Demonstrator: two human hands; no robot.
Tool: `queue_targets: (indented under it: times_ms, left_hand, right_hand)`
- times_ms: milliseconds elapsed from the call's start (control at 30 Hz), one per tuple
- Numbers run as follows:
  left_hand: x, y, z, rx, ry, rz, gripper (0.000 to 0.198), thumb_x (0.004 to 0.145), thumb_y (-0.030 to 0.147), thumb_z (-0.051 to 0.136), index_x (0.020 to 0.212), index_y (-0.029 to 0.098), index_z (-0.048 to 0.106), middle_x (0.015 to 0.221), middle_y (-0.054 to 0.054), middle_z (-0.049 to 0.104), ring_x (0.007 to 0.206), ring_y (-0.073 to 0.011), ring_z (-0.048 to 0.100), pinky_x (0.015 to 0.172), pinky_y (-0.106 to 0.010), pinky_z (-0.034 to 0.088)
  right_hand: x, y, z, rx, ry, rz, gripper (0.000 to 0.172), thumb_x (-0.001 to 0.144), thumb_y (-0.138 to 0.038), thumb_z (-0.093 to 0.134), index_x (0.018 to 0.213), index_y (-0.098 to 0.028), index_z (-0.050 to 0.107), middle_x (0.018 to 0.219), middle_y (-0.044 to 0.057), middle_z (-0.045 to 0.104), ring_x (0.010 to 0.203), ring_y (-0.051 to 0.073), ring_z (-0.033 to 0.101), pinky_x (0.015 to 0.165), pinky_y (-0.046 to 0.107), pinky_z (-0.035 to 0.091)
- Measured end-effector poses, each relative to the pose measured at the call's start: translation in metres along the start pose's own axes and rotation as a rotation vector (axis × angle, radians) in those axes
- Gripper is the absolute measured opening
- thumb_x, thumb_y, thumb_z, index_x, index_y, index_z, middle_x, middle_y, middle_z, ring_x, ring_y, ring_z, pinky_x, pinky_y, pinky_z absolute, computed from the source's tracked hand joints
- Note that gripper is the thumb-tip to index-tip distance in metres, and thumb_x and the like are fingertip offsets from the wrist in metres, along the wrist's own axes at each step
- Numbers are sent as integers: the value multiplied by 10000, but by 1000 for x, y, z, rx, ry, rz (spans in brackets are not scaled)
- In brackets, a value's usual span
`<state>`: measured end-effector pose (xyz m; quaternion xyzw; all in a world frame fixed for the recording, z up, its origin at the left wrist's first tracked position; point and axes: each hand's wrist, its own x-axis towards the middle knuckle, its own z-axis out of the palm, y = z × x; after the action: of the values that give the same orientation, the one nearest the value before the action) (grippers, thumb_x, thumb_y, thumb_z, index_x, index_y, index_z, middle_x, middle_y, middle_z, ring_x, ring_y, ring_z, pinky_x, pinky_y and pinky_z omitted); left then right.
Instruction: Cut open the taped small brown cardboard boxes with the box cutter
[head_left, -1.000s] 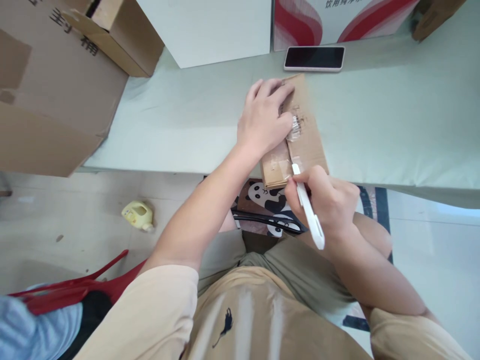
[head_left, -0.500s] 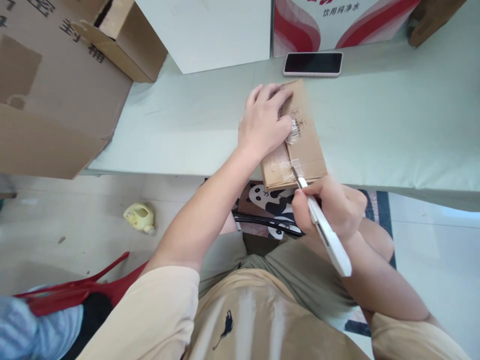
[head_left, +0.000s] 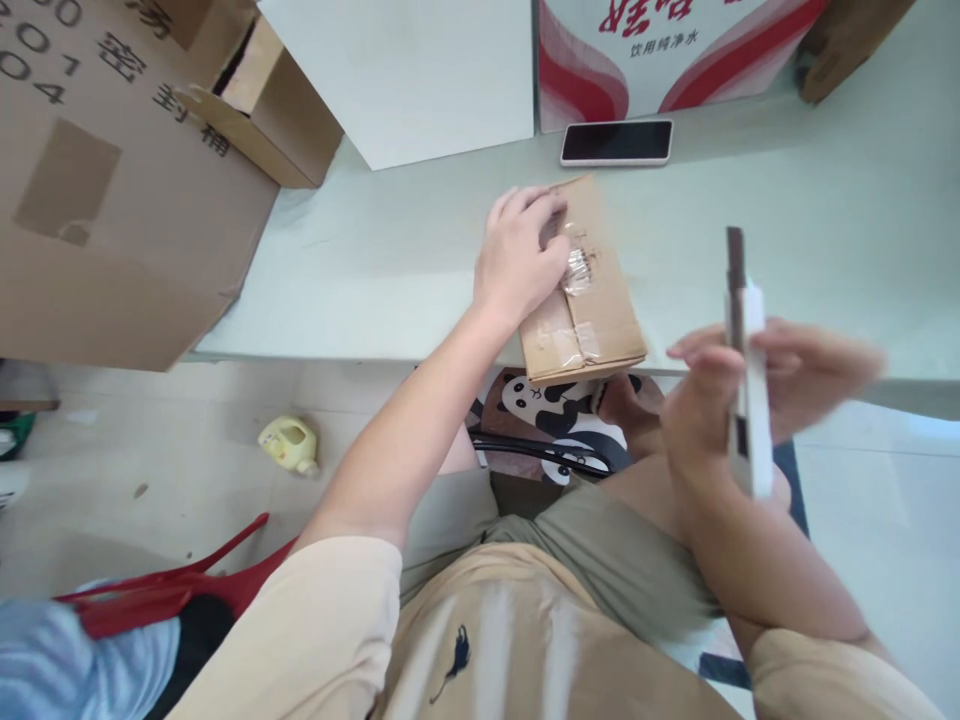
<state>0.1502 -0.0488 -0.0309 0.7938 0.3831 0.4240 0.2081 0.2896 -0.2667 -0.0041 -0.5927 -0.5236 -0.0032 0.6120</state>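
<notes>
A small cardboard box (head_left: 604, 300) with clear tape across its top lies at the table's front edge, one end near the edge. My left hand (head_left: 521, 250) presses on its left side, fingers curled over the top and holding it. In my right hand (head_left: 705, 410) is a white utility knife (head_left: 757, 400), gripped between thumb and fingers with its blade pointing up. This hand is off to the right of the box, apart from it, and partly smeared by motion. A seam runs along the box top beneath the tape.
Behind the box a phone (head_left: 617, 143) lies on the pale green tablecloth (head_left: 390, 270). A white box (head_left: 420, 80), a red-and-white carton (head_left: 585, 70) and a large brown carton (head_left: 150, 270) stand around. A yellow jug (head_left: 289, 445) is on the floor.
My right hand has lifted the utility knife off the taped end of the box and swung right, turning the blade upward. My left hand stays on the box.
</notes>
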Motion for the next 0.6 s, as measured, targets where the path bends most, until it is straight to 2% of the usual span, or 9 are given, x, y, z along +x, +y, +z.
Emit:
queue_targets:
  times_ms: [67, 100, 167, 233, 300, 333, 433, 467, 600]
  left_hand:
    - [1, 3, -6, 3, -14, 13, 195, 787, 311, 670, 972, 339, 723, 1190, -61, 717, 1284, -357, 591, 1208, -649, 410]
    - [0, 7, -11, 1, -13, 14, 154, 813, 318, 657, 953, 335, 718, 1184, -59, 722, 1267, -344, 612, 1200, -642, 425]
    - [-9, 21, -25, -14, 5, 6, 112, 878, 346, 615, 938, 339, 709, 1200, -50, 729, 1252, -326, 639, 1169, -637, 464]
    - [-29, 42, -43, -24, 29, 6, 158, 939, 418, 570, 959, 339, 705, 1241, -51, 724, 1307, -322, 621, 1184, -647, 447]
    - [-56, 64, -60, -21, 7, 18, 265, 960, 534, 540, 1041, 336, 697, 1311, -61, 700, 1382, -324, 576, 1215, -646, 412]
    - [-71, 74, -67, -14, -21, 21, 359, 942, 604, 552, 1141, 335, 680, 1396, -79, 655, 1438, -335, 526, 1228, -640, 397]
    - [-108, 87, -76, 15, -141, 18, 899, 749, 768, 709, 1489, 315, 477, 1648, -165, 389, 1555, -422, 353, 1226, -650, 386]
    - [-115, 87, -75, 27, -163, 22, 987, 723, 768, 735, 1539, 315, 413, 1652, -181, 371, 1561, -440, 332, 1220, -663, 387]
    - [-124, 74, -64, -6, -201, 18, 985, 748, 715, 753, 1569, 356, 343, 1596, -165, 431, 1507, -404, 432, 1195, -613, 451]
  right_hand:
    - [7, 18, 19, 125, 120, 25, 345, 937, -600, 608, 979, -270, 517, 667, -32, 587, 611, 185, 664, 569, 323, 493]
    - [9, 27, 27, 191, 111, 63, 371, 926, -616, 626, 1023, -266, 552, 698, -22, 626, 682, 197, 708, 628, 338, 536]
    - [11, 40, 38, 259, 18, 169, 422, 929, -648, 607, 1064, -248, 607, 743, 4, 685, 784, 212, 747, 716, 364, 580]
    - [9, 50, 42, 241, -84, 263, 474, 927, -675, 583, 1080, -229, 631, 845, 42, 741, 803, 205, 741, 738, 374, 593]
    - [7, 53, 42, 214, -135, 310, 478, 926, -662, 586, 1096, -219, 638, 958, 70, 767, 793, 190, 725, 744, 375, 597]
    - [6, 52, 41, 209, -148, 318, 455, 931, -638, 592, 1103, -219, 639, 991, 75, 771, 796, 185, 722, 755, 376, 598]
    - [8, 45, 38, 212, -153, 313, 365, 931, -545, 620, 1117, -231, 634, 977, 58, 767, 822, 187, 726, 785, 375, 596]
    - [9, 42, 38, 210, -149, 302, 337, 924, -509, 634, 1122, -237, 629, 957, 48, 761, 821, 189, 726, 778, 369, 593]
    - [15, 37, 37, 113, -18, 211, 216, 920, -386, 628, 1089, -254, 599, 767, -11, 676, 667, 181, 663, 631, 322, 527]
